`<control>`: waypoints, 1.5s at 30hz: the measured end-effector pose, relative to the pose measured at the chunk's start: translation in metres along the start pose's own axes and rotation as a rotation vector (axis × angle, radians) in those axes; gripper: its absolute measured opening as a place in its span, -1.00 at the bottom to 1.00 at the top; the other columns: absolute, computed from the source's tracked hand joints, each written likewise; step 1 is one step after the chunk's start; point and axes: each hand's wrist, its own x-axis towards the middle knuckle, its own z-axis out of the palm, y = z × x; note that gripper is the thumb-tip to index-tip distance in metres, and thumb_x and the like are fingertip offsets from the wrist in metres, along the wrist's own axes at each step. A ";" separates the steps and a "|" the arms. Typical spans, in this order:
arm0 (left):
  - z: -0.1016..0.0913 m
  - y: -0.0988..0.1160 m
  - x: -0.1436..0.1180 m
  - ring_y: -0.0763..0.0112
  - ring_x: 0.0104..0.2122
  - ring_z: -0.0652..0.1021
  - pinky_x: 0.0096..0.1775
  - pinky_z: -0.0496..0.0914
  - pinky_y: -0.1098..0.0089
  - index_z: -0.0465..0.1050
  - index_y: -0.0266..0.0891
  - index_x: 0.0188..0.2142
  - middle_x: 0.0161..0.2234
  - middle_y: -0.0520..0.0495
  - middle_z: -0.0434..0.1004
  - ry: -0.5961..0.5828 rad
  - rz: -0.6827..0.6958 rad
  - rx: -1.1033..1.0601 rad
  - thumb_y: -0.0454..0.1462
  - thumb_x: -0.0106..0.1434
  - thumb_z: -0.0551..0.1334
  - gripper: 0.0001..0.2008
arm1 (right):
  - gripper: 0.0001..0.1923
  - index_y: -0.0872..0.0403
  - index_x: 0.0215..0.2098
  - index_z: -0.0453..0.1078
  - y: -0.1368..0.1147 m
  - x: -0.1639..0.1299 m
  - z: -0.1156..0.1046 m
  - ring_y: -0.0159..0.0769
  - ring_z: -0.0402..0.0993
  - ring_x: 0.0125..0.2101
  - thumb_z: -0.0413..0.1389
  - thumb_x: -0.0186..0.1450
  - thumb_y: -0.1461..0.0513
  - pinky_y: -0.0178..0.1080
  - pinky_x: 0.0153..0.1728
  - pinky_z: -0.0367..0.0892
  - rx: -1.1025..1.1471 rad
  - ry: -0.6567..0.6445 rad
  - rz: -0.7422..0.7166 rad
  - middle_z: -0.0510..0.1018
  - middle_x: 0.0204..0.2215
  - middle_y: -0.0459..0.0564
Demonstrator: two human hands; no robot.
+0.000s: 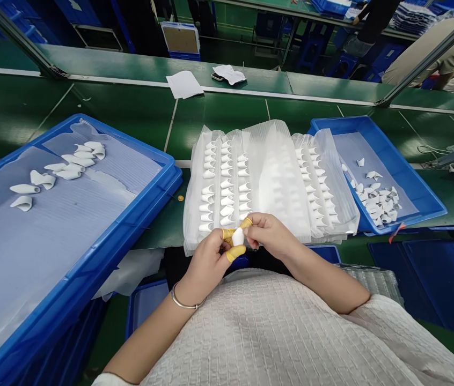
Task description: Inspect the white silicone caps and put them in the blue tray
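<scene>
Between my two hands is a small white curved shell-like piece (238, 237). My left hand (214, 252), with yellow finger cots on its fingertips, grips it from the left and below. The fingers of my right hand (265, 230) are closed at the upper right side of the piece, one of them under a yellow cot. Just beyond my hands lies a white foam sheet (269, 145) with rows of similar white pieces (227, 183). Part of the rows shows only faintly through a translucent layer.
To the left, a large blue tray (90, 256) holds several white pieces on a liner. A blue tray (424, 187) at the right contains a heap of small white pieces. Paper (184, 84) and a phone (218, 77) partly under tissue lie at the back. A person (432, 51) is beyond.
</scene>
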 end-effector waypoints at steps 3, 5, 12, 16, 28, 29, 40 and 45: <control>0.001 -0.002 0.000 0.39 -0.48 0.47 -0.44 0.36 0.38 0.33 -0.19 -0.32 -0.47 0.05 0.44 -0.036 -0.048 -0.112 -0.04 0.21 0.31 -0.71 | -0.96 0.08 -0.57 0.33 0.001 0.000 -0.001 -0.49 0.22 -0.70 0.11 0.04 0.28 -0.39 -0.63 0.09 0.024 -0.004 0.009 0.37 -0.74 -0.22; 0.002 -0.005 0.000 0.40 -0.47 0.46 -0.41 0.37 0.37 0.35 -0.19 -0.29 -0.46 0.05 0.44 -0.053 -0.067 -0.165 -0.04 0.21 0.32 -0.70 | -0.95 0.08 -0.56 0.34 0.002 -0.001 -0.002 -0.49 0.22 -0.69 0.11 0.05 0.28 -0.39 -0.62 0.09 0.033 -0.007 0.008 0.37 -0.73 -0.22; 0.004 -0.008 0.000 0.43 -0.42 0.45 -0.34 0.38 0.38 0.38 -0.19 -0.15 -0.41 0.05 0.43 -0.068 -0.129 -0.310 -0.15 0.17 0.37 -0.69 | -0.90 0.08 -0.52 0.33 0.001 0.000 -0.003 -0.48 0.22 -0.66 0.13 0.12 0.24 -0.37 -0.59 0.11 0.006 -0.006 -0.022 0.36 -0.70 -0.21; 0.003 -0.004 0.001 0.45 -0.42 0.45 -0.35 0.37 0.40 0.39 -0.19 -0.16 -0.42 0.06 0.44 -0.050 -0.152 -0.321 -0.20 0.19 0.34 -0.74 | -0.81 0.07 -0.43 0.32 0.004 -0.001 -0.003 -0.45 0.21 -0.59 0.16 0.22 0.13 -0.35 -0.53 0.14 -0.064 -0.035 -0.096 0.32 -0.62 -0.21; 0.000 0.002 0.000 0.44 -0.38 0.47 -0.31 0.38 0.40 0.41 -0.21 -0.16 -0.35 0.01 0.50 -0.105 -0.158 -0.438 -0.23 0.21 0.32 -0.77 | -0.63 0.07 -0.44 0.26 0.004 0.004 -0.010 -0.42 0.27 -0.57 0.08 0.35 -0.02 -0.33 -0.53 0.17 -0.153 0.033 -0.167 0.37 -0.58 -0.16; 0.000 0.003 -0.001 0.45 -0.39 0.46 -0.32 0.37 0.40 0.42 -0.21 -0.15 -0.36 0.02 0.49 -0.104 -0.161 -0.424 -0.23 0.21 0.32 -0.77 | -0.64 0.07 -0.43 0.26 0.004 0.005 -0.011 -0.42 0.28 -0.57 0.09 0.34 -0.02 -0.34 -0.54 0.17 -0.117 0.065 -0.168 0.37 -0.58 -0.16; -0.001 0.004 0.001 0.44 -0.41 0.45 -0.36 0.36 0.41 0.40 -0.21 -0.17 -0.40 0.06 0.43 -0.062 -0.153 -0.283 -0.20 0.20 0.31 -0.76 | -0.83 0.08 -0.31 0.37 -0.001 -0.006 -0.013 -0.44 0.35 -0.58 0.17 0.27 0.14 -0.36 -0.53 0.23 -0.127 -0.018 -0.065 0.43 -0.58 -0.18; 0.000 0.006 0.001 0.43 -0.45 0.47 -0.39 0.36 0.40 0.39 -0.21 -0.23 -0.44 0.07 0.44 -0.006 -0.053 -0.055 -0.18 0.22 0.29 -0.81 | -0.75 0.06 -0.31 0.26 0.003 -0.004 -0.003 -0.46 0.33 -0.62 0.25 0.16 0.18 -0.39 -0.59 0.22 -0.095 -0.055 -0.019 0.39 -0.61 -0.25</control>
